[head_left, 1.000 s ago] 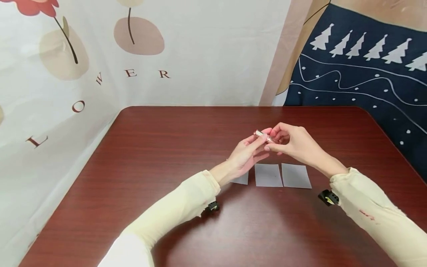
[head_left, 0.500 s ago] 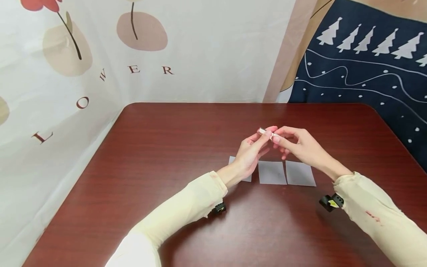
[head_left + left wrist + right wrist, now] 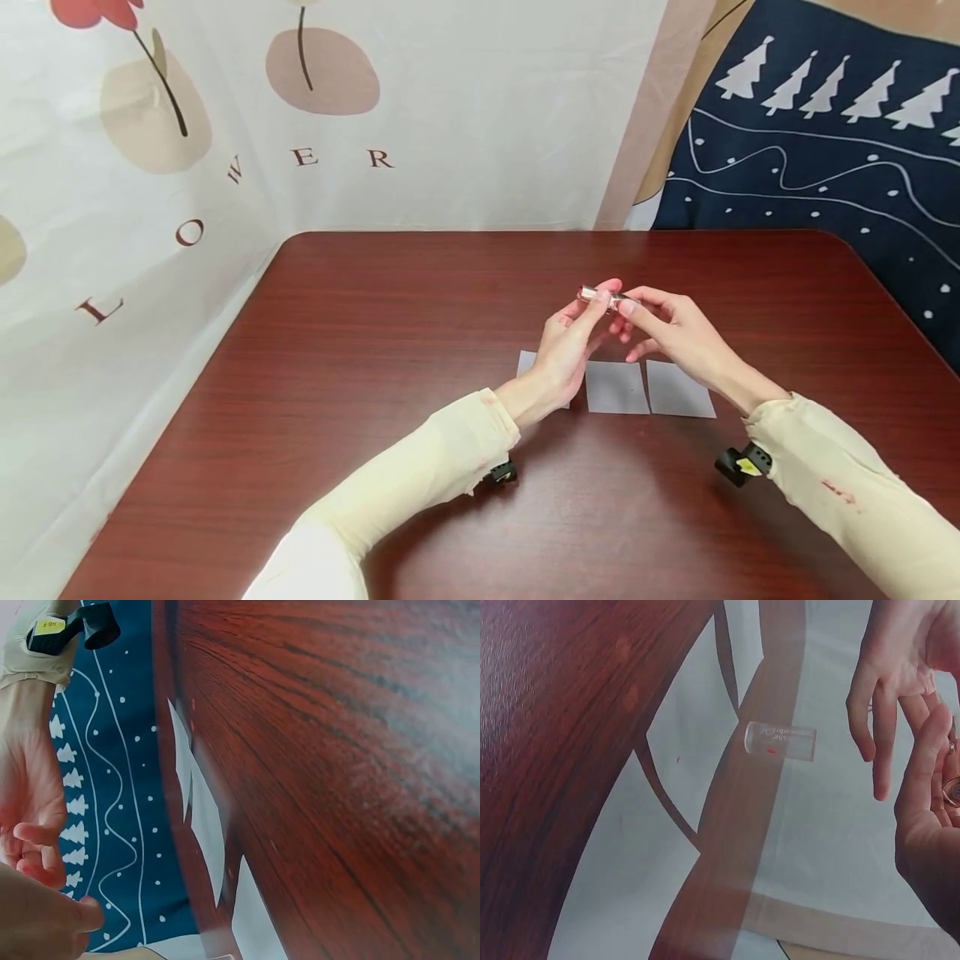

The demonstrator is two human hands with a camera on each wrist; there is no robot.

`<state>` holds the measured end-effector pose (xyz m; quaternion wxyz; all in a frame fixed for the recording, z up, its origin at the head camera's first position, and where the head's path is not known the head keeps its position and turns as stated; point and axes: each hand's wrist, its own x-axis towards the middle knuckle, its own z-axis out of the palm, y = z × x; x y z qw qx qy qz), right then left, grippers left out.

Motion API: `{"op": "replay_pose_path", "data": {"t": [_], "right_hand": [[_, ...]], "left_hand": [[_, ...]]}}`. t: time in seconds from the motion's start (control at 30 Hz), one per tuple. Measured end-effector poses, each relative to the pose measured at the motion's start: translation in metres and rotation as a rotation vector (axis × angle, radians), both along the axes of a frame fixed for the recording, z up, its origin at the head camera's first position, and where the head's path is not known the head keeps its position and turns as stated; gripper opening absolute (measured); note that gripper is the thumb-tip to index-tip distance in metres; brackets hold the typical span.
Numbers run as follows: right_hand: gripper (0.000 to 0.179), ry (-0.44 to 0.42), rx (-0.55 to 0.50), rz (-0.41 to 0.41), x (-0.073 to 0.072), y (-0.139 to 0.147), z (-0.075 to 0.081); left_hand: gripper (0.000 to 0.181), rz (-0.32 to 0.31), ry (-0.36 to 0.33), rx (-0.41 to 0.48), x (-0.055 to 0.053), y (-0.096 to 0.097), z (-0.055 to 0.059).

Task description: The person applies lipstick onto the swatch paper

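Note:
Both hands are raised together over the table. Between thumb and fingers, my left hand [image 3: 566,343] pinches a small shiny silver tube with a red end, which looks like a lipstick [image 3: 589,293]. My right hand [image 3: 684,335] grips its other end with thumb and forefinger, the remaining fingers loosely bent. In the right wrist view the round end [image 3: 952,792] of the tube shows at the edge. A clear cylinder with faint lettering [image 3: 780,741], like a cap, stands on the table behind the paper squares; the hands hide it in the head view.
Below the hands lie three white paper squares in a row: a right one [image 3: 678,390], a middle one [image 3: 617,388], and a left one [image 3: 526,360] partly covered by my left hand. The dark red table [image 3: 375,333] ends at a white printed cloth [image 3: 465,125] and a navy cloth [image 3: 810,158].
My right thumb has come up onto the tube's right end, and the right fingers have closed round it. The left hand keeps its pinch. The head view has shifted slightly.

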<state>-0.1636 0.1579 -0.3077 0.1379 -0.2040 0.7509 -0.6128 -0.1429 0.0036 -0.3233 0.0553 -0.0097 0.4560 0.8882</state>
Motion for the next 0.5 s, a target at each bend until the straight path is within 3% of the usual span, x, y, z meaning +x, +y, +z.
{"op": "replay_pose_path", "data": {"t": [0.1,0.33,0.5], "right_hand": [[0.023,-0.041,-0.032,-0.002,-0.0005,0.0006,-0.0004],[0.021,-0.198,-0.250,0.072,0.0008,-0.0004,-0.0028],[0.027,-0.244,-0.293,0.103,0.0032,-0.0020,-0.0015]], "left_hand": [[0.032,-0.002,0.007,-0.005,0.0004,-0.0008,-0.0003],[0.031,-0.023,0.070,-0.017,0.0016,-0.0015,-0.0010],[0.032,-0.064,0.103,-0.022,0.0023,-0.0052,-0.0007]]}}
